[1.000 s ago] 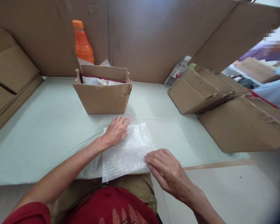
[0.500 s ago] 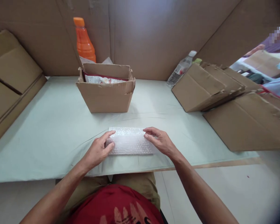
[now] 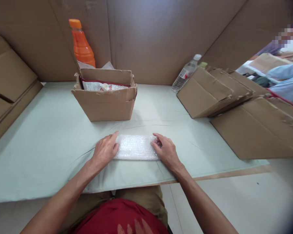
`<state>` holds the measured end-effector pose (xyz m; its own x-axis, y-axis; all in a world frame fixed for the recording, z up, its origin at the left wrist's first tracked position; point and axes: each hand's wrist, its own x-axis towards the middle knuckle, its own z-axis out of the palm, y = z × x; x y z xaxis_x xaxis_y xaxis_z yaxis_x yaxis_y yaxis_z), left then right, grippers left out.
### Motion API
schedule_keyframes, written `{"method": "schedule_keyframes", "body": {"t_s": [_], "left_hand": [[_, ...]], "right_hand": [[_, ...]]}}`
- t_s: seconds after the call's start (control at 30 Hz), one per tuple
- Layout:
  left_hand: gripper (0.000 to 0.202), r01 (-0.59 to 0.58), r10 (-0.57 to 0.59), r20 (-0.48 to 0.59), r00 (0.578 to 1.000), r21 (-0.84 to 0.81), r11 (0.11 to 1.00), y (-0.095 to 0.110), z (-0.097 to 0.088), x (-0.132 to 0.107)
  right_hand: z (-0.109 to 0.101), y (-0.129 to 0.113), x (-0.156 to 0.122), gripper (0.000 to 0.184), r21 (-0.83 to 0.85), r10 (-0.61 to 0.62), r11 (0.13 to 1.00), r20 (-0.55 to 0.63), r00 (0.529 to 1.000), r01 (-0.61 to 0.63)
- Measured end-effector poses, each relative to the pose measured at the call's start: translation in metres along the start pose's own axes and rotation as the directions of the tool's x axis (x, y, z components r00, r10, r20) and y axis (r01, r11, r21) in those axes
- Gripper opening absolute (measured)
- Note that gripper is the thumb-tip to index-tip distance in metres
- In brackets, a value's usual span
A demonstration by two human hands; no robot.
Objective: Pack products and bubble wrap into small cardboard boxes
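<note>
A flat, folded rectangle of clear bubble wrap point(image 3: 136, 148) lies on the pale green cloth near the table's front edge; whether anything is inside it I cannot tell. My left hand point(image 3: 105, 149) holds its left end, the thumb on top and the fingers along the short side. At the opposite end, my right hand point(image 3: 167, 149) grips the right edge between curled fingers and thumb. Parts of both ends are hidden under the fingers.
Beyond the wrap stands an open cardboard box point(image 3: 109, 105) with printed packets inside. An orange bottle point(image 3: 83, 48) is behind it. To the right are a clear bottle point(image 3: 185, 74) and tilted cardboard boxes point(image 3: 256, 130). Another person's blurred arm shows at far right.
The loose upper flap of the bubble wrap is now folded flat into a neater rectangle. My hands have closed in on its two ends. The camera view has shifted slightly.
</note>
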<state>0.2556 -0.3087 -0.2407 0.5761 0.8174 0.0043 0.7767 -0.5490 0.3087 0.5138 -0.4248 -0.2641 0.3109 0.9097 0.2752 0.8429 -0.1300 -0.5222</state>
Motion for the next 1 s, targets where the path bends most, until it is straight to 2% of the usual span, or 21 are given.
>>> {"method": "schedule_keyframes", "body": {"t_s": [0.07, 0.17, 0.3, 0.43, 0.53, 0.63, 0.7, 0.8, 0.9, 1.0], "left_hand": [[0.049, -0.030, 0.029, 0.013, 0.999, 0.055, 0.998, 0.000, 0.002, 0.001], [0.054, -0.041, 0.043, -0.022, 0.999, 0.095, 0.995, -0.001, 0.000, 0.001], [0.061, -0.044, 0.047, -0.021, 0.999, 0.106, 0.993, -0.003, -0.009, 0.007], [0.058, -0.023, 0.019, 0.082, 0.996, 0.054, 0.998, -0.002, -0.014, 0.012], [0.042, -0.010, 0.014, 0.128, 0.992, -0.038, 0.999, -0.004, -0.016, 0.007], [0.023, 0.007, 0.014, 0.095, 0.995, -0.213, 0.977, -0.009, -0.020, -0.004], [0.018, 0.062, -0.035, 0.080, 0.996, -0.368, 0.928, -0.014, -0.022, -0.011], [0.027, 0.175, -0.135, 0.112, 0.985, -0.552, 0.815, -0.022, -0.025, -0.020], [0.053, 0.196, -0.143, 0.133, 0.981, -0.649, 0.735, -0.028, -0.025, -0.029], [0.072, 0.209, -0.149, 0.147, 0.978, -0.729, 0.651, -0.030, -0.019, -0.044]], "right_hand": [[0.007, 0.005, -0.002, 0.030, -0.084, -0.062, 0.995, -0.054, 0.997, 0.058], [0.013, 0.011, -0.005, 0.033, -0.172, -0.105, 0.982, -0.122, 0.987, 0.083], [0.016, 0.012, -0.004, 0.033, -0.193, -0.096, 0.978, -0.057, 0.994, 0.084], [0.014, 0.007, -0.002, 0.014, -0.049, -0.085, 0.995, -0.021, 0.996, 0.084], [0.008, -0.001, 0.000, 0.010, 0.090, -0.025, 0.996, -0.029, 0.999, 0.027], [0.001, -0.010, 0.000, 0.017, 0.205, 0.076, 0.976, 0.008, 0.997, -0.076], [-0.002, -0.016, 0.001, 0.032, 0.260, 0.110, 0.958, 0.061, 0.992, -0.122], [-0.004, -0.023, 0.001, 0.050, 0.303, 0.101, 0.942, 0.147, 0.984, -0.142], [-0.007, -0.028, 0.004, 0.051, 0.292, 0.077, 0.948, 0.167, 0.983, -0.124], [-0.012, -0.035, 0.016, 0.052, 0.202, 0.057, 0.975, 0.182, 0.982, -0.094]]}}
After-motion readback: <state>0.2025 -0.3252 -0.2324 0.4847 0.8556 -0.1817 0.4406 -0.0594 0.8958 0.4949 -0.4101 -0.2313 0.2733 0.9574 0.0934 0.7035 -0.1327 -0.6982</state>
